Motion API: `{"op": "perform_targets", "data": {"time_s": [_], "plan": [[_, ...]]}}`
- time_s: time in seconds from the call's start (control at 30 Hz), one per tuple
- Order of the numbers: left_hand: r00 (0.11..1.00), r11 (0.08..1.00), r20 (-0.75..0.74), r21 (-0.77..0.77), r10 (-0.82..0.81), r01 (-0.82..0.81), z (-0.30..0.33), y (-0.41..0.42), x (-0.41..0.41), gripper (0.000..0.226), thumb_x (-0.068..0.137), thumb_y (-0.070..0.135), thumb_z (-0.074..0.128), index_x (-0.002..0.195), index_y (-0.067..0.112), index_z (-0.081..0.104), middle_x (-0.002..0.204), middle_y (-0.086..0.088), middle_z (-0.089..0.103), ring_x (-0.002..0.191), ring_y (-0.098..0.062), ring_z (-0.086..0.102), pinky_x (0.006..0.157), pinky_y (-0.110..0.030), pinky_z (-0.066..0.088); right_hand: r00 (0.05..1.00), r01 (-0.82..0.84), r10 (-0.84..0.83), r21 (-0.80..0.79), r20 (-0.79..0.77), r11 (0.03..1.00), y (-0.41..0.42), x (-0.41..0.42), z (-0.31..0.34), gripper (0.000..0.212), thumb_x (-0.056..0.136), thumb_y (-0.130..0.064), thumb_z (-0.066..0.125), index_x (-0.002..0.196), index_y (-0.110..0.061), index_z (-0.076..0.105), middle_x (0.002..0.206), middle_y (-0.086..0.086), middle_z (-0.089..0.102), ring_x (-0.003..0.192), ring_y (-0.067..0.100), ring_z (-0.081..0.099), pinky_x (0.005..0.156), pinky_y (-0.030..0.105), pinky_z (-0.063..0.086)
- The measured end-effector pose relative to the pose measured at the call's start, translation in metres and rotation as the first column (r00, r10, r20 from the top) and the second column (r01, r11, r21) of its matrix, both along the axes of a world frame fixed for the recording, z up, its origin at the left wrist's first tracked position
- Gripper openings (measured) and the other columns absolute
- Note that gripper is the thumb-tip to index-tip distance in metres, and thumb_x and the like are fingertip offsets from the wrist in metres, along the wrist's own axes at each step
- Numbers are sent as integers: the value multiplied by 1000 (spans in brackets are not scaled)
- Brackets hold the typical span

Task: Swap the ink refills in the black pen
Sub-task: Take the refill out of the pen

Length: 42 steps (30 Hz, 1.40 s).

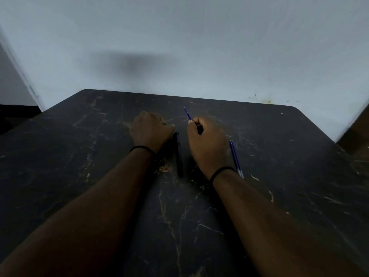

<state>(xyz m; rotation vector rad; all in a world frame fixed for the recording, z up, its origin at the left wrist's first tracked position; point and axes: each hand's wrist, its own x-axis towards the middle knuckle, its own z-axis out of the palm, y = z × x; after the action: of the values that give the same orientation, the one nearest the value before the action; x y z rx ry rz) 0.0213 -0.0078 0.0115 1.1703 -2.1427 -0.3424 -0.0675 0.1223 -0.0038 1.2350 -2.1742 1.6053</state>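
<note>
Where the plain pale grey-blue wall [199, 47] meets it, the dark marble-patterned surface [79, 156] with thin tan and white veins ends in a straight far edge with rounded corners, and a soft blurred shadow lies on the wall above that edge. At the left a darker gap opens beside the wall's corner; at the right a brown edge shows past the surface, too blurred to tell what it is. No container shows on the surface. The left hand [149, 129] is curled closed, knuckles up, near the top end of the slim black pen body [178, 156], which lies lengthwise between the two forearms; whether the fingers grip it I cannot tell. The right hand [206, 140] is closed around a thin blue ink refill [187, 113], whose pointed tip sticks up and away past the knuckles. Two more thin blue ink refills [235, 156] lie side by side on the surface just beside the right wrist. Each wrist wears a thin black band [140, 147].
</note>
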Motion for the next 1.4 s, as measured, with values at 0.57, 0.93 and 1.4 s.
{"op": "perform_targets", "data": {"time_s": [0.57,0.93,1.4], "plan": [[691,746,-281,-235,-666,623,10,56,-18,9,86,22,60,87,25,68,70,19,62,59,0,55,56,-15,36,989,111,-66,-379,131,919,2,4,25,13,96,-24,61,89,-14,66,83,4,60,72,12,54,64,22,44],[716,756,-259,-116,-649,644,6,53,-21,17,86,1,62,78,14,69,66,11,63,58,-5,60,55,-15,41,989,78,-17,-418,146,905,3,6,26,8,95,-26,64,87,-24,62,80,2,55,66,2,47,62,8,38],[839,845,-105,-56,-534,531,4,50,-23,15,93,34,63,92,22,71,80,15,61,71,-2,54,63,-22,38,998,-33,54,-548,23,836,38,-19,58,6,97,-21,62,98,-16,65,77,-9,66,71,8,65,67,22,53]]}}
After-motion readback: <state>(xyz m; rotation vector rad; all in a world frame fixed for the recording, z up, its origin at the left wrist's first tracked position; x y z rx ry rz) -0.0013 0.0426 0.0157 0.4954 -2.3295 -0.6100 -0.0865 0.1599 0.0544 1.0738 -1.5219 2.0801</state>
